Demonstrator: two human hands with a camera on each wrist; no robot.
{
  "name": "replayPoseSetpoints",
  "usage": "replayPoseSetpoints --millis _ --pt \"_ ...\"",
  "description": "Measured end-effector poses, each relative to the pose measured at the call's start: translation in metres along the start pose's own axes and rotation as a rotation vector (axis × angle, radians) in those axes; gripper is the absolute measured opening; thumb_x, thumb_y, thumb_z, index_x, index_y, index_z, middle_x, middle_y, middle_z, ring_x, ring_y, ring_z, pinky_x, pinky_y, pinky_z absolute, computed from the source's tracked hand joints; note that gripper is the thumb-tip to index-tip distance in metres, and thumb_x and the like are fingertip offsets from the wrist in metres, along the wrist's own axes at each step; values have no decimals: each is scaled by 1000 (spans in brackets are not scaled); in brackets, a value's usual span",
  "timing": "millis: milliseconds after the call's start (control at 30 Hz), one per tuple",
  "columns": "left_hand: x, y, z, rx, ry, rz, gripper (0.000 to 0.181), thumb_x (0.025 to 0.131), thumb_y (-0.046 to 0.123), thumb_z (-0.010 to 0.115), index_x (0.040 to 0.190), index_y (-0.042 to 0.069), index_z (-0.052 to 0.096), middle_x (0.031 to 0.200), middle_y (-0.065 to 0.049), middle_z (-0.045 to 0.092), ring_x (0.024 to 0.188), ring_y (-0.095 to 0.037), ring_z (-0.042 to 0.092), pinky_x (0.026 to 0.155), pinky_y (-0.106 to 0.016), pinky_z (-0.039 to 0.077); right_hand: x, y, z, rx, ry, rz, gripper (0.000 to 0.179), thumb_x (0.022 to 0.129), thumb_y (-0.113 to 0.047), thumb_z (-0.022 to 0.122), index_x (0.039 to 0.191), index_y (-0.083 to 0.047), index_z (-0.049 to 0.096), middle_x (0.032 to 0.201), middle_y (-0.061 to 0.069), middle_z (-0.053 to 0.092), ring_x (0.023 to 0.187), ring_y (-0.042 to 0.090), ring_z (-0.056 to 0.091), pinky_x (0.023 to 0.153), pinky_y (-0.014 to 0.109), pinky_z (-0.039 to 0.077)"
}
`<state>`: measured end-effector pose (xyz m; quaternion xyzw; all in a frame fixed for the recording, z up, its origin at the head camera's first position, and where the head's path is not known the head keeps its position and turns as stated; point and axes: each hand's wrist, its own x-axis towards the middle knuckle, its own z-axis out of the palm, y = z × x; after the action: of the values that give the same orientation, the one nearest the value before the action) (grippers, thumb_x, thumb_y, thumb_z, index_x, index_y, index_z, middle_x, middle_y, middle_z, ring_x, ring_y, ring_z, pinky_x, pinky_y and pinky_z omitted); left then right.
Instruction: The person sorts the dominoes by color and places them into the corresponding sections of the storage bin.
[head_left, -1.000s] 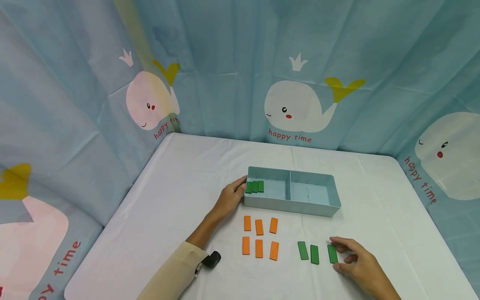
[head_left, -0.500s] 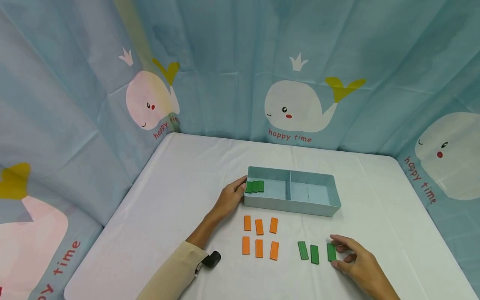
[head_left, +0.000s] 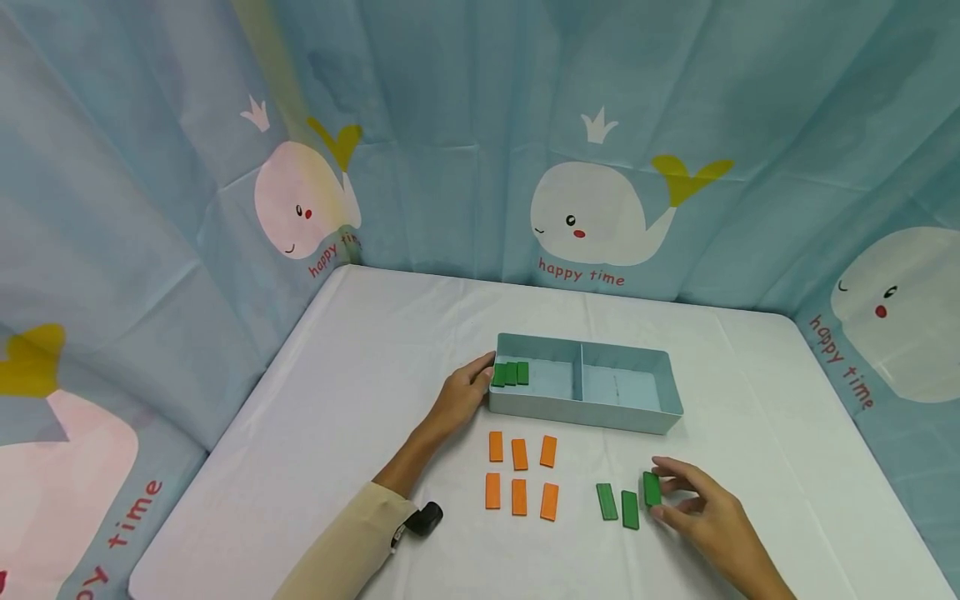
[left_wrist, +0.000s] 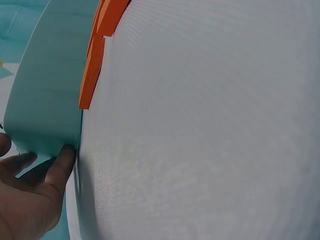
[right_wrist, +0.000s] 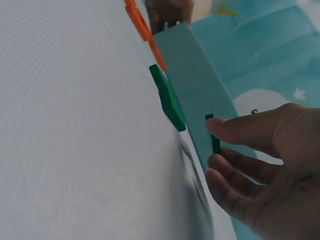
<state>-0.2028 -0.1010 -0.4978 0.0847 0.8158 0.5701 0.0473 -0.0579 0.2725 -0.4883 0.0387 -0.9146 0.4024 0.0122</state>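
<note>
My left hand (head_left: 459, 398) rests at the left end of a blue-grey divided box (head_left: 585, 411), its fingertips touching the end wall, as the left wrist view also shows. Three green blocks (head_left: 511, 373) lie inside the left compartment. On the right, my right hand (head_left: 708, 517) pinches a green block (head_left: 651, 489) between thumb and fingers. In the right wrist view that block (right_wrist: 215, 142) is off the cloth, seen edge-on. Left of it, two more green blocks (head_left: 607, 502) lie on the cloth.
Several orange blocks (head_left: 519, 497) lie in two rows on the white tablecloth (head_left: 360, 358), just in front of the box. A blue curtain with whale prints (head_left: 465, 208) stands behind and beside the table. A black device (head_left: 424, 518) is strapped near the left sleeve cuff.
My right hand has taken hold of the rightmost green block and lifted it, moving slightly left and away from me. The left hand and the box stay where they were.
</note>
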Motion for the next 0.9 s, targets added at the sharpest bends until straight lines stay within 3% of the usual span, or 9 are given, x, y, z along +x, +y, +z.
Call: replayPoseSetpoints --millis 300,500,667,900 --pt "1 1 -1 7 -3 3 53 116 33 43 163 10 42 166 -5 45 158 -27 35 130 -50 29 9 -7 6 52 23 -155 63 84 -7 90 141 -9 65 130 8 72 104 3 67 78 21 60" --pt "0 1 -1 8 -3 0 53 116 33 43 164 10 42 166 -5 45 158 -27 35 130 -50 29 16 -12 11 81 21 -200 63 85 -7 89 143 -8 63 132 6 71 105 2 67 80 20 60" --pt "0 1 -1 12 -4 2 53 116 33 43 164 9 42 167 -6 45 158 -28 34 130 -51 28 23 -17 15 118 12 -258 62 87 -3 87 144 -6 62 133 14 69 106 5 68 79 21 61" --pt "-2 2 -1 11 0 0 53 115 33 44 164 10 42 166 -5 45 158 -27 35 130 -51 29 32 -27 20 157 9 -276 59 88 -1 86 142 -6 64 134 13 68 108 7 68 80 21 61"
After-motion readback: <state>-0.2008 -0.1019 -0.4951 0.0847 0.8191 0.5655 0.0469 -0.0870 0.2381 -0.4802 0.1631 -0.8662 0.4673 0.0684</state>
